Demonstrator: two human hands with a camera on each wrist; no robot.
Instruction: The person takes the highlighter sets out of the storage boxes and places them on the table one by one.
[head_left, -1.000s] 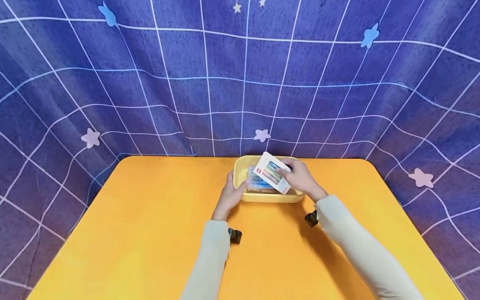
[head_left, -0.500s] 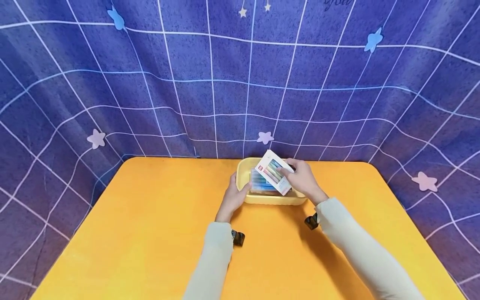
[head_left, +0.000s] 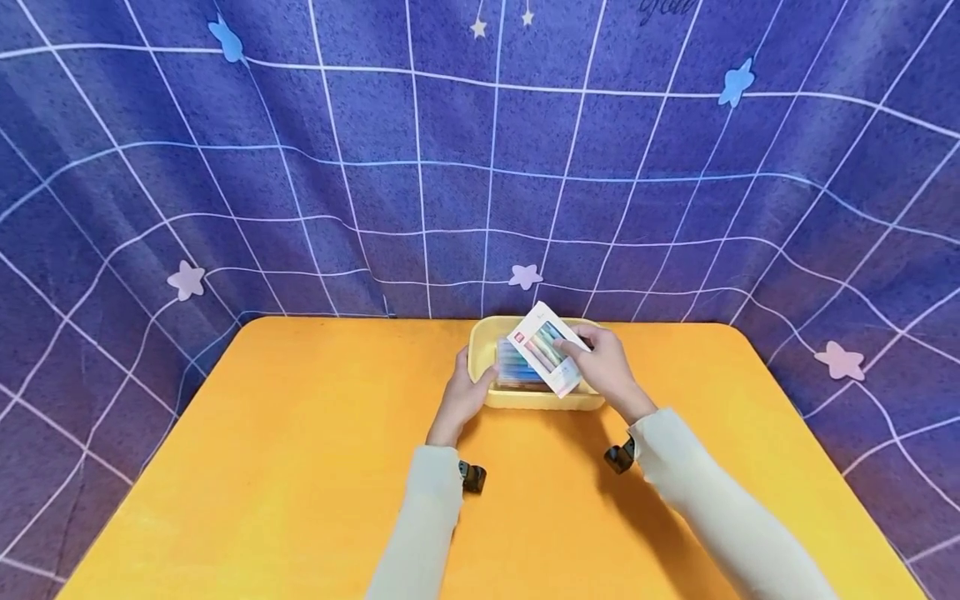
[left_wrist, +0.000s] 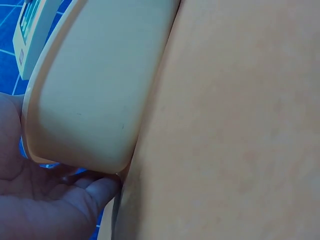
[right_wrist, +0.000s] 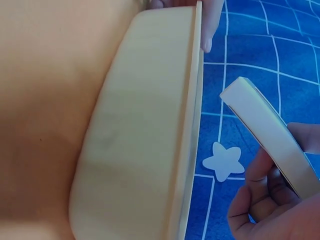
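Observation:
A pale yellow plastic basin (head_left: 540, 401) stands at the back of the table. My left hand (head_left: 459, 400) grips its left end, thumb over the rim; in the left wrist view, fingers of that hand (left_wrist: 55, 200) reach round its outer wall (left_wrist: 100, 90). Tilted above the basin is a white box of pens (head_left: 545, 348) with a window showing pastel colours. My right hand (head_left: 606, 362) pinches it at its right edge, and in the right wrist view the box (right_wrist: 270, 131) is clear of the rim. Inside the basin lies a clear pack of blue pens (head_left: 513, 367), partly covered by the box.
The orange tabletop (head_left: 315, 458) spreads around the basin on the left, right and front. Close behind its back edge hangs a blue curtain (head_left: 360, 192) with white grid lines and stars. A dark camera (head_left: 472, 477) sits on the left wrist, another (head_left: 620, 457) on the right.
The right hand has brought the box of pens slightly nearer the front, its lower corner now dipping further over the basin's front rim. The left hand keeps its grip; the head view has shifted slightly.

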